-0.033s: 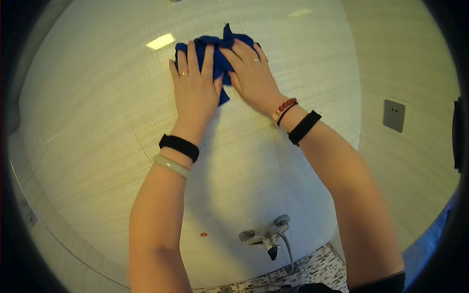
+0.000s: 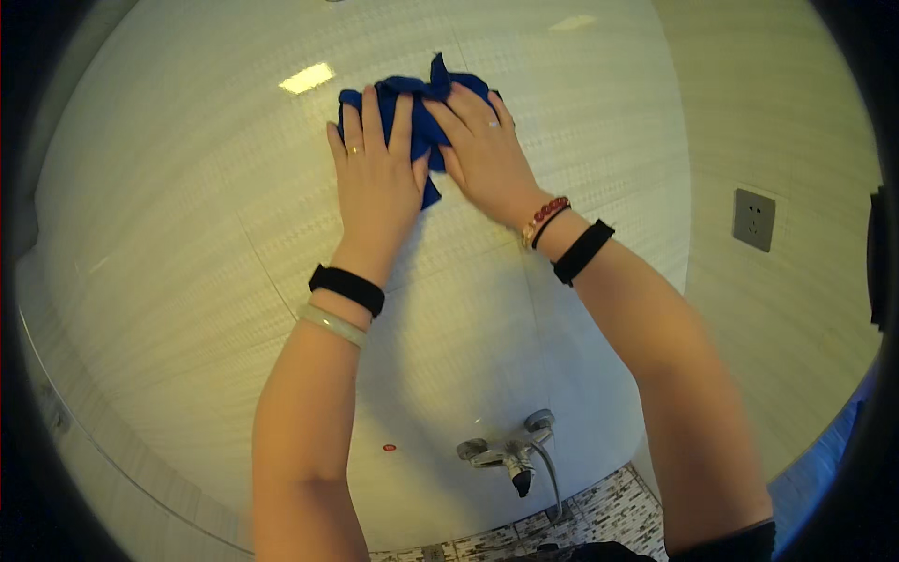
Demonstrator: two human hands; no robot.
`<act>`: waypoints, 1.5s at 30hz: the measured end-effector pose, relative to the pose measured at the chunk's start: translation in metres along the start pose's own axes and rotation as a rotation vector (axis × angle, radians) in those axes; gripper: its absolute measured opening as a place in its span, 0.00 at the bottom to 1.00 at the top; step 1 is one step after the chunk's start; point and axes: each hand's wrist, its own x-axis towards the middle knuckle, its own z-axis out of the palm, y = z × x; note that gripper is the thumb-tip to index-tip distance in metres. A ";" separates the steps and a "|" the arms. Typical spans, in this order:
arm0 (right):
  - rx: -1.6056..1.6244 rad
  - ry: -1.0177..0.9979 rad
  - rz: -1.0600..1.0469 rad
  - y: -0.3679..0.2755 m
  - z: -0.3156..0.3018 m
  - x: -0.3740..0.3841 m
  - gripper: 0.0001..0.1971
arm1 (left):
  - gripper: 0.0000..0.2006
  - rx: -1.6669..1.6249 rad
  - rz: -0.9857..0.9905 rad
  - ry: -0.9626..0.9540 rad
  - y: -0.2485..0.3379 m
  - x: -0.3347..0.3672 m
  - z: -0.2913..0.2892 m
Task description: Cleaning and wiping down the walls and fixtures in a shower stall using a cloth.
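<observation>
Above and left of the shower tap (image 2: 517, 459) we record the left hand (image 2: 376, 192), flat on the blue cloth (image 2: 427, 126), fingers spread. Cloth: crumpled against the wall (image 2: 449, 323), above the tap. Right hand (image 2: 492, 169), also above it: fingers narrowly parted, pressing the cloth. Up-right of the tap: 1 grey socket (image 2: 754, 221).

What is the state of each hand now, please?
Left hand: open, laid flat on the crumpled blue fabric cloth.
Right hand: open, also laid over the cloth, beside the left hand.
</observation>
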 end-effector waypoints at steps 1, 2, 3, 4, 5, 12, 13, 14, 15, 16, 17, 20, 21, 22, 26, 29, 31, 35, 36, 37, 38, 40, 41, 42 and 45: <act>0.002 -0.030 0.021 -0.002 -0.002 -0.005 0.26 | 0.33 -0.011 0.004 -0.006 0.003 -0.001 -0.002; 0.005 -0.072 0.043 -0.003 -0.006 -0.009 0.28 | 0.34 -0.045 -0.008 -0.042 0.006 -0.003 -0.004; 0.016 -0.081 0.051 -0.009 -0.006 -0.013 0.28 | 0.34 -0.067 -0.026 -0.089 0.006 -0.008 -0.008; 0.018 -0.121 0.065 -0.013 -0.009 -0.019 0.29 | 0.35 -0.109 -0.038 -0.128 0.008 -0.014 -0.011; 0.020 -0.161 0.077 -0.018 -0.011 -0.025 0.29 | 0.36 -0.116 -0.051 -0.178 0.010 -0.020 -0.014; 0.055 -0.294 0.113 -0.038 -0.032 -0.069 0.27 | 0.34 -0.232 -0.054 -0.323 0.027 -0.060 -0.032; 0.068 -0.330 0.134 -0.042 -0.036 -0.080 0.27 | 0.34 -0.242 -0.054 -0.344 0.033 -0.069 -0.035; 0.080 -0.368 0.145 -0.046 -0.041 -0.089 0.27 | 0.34 -0.246 -0.051 -0.364 0.038 -0.079 -0.038; 0.073 -0.368 0.144 -0.047 -0.047 -0.098 0.27 | 0.34 -0.255 -0.042 -0.374 0.044 -0.086 -0.037; 0.071 -0.381 0.126 -0.051 -0.045 -0.109 0.27 | 0.34 -0.251 -0.040 -0.384 0.046 -0.099 -0.037; 0.068 -0.393 0.107 -0.054 -0.044 -0.118 0.27 | 0.35 -0.235 -0.028 -0.385 0.047 -0.110 -0.037; 0.046 -0.408 0.091 -0.053 -0.035 -0.114 0.28 | 0.35 -0.208 -0.036 -0.397 0.043 -0.114 -0.034; 0.038 -0.410 0.087 -0.052 -0.033 -0.110 0.29 | 0.35 -0.212 -0.050 -0.378 0.041 -0.111 -0.032; 0.010 -0.404 0.065 -0.051 -0.032 -0.100 0.30 | 0.35 -0.215 -0.064 -0.357 0.038 -0.104 -0.031; -0.013 -0.340 0.038 -0.043 -0.022 -0.041 0.31 | 0.37 -0.177 -0.115 -0.278 0.013 -0.060 -0.032; 0.010 -0.219 0.012 -0.037 -0.007 0.005 0.31 | 0.37 -0.102 -0.112 -0.190 -0.016 -0.022 -0.032; 0.025 -0.154 0.006 -0.030 -0.003 0.038 0.31 | 0.36 -0.056 -0.122 -0.137 -0.029 0.007 -0.032; -0.021 -0.018 0.012 -0.032 0.013 0.075 0.28 | 0.34 -0.005 -0.086 -0.023 -0.052 0.035 -0.031; -0.014 -0.022 0.011 -0.035 0.014 0.073 0.28 | 0.34 -0.001 -0.090 -0.028 -0.053 0.034 -0.031; -0.009 -0.009 0.035 -0.038 0.014 0.070 0.27 | 0.34 -0.011 -0.086 -0.003 -0.052 0.032 -0.031; -0.005 0.003 0.058 -0.041 0.014 0.067 0.27 | 0.33 -0.021 -0.083 0.022 -0.051 0.029 -0.032; 0.013 -0.004 0.064 -0.045 0.015 0.061 0.27 | 0.33 -0.019 -0.098 0.003 -0.049 0.024 -0.032; 0.028 -0.009 0.072 -0.048 0.015 0.057 0.27 | 0.33 -0.019 -0.111 -0.015 -0.048 0.020 -0.034; 0.031 -0.014 0.072 -0.051 0.015 0.050 0.27 | 0.33 -0.019 -0.114 -0.019 -0.046 0.014 -0.035; 0.047 -0.070 0.059 -0.062 0.013 0.030 0.28 | 0.33 -0.046 -0.143 -0.067 -0.041 -0.014 -0.040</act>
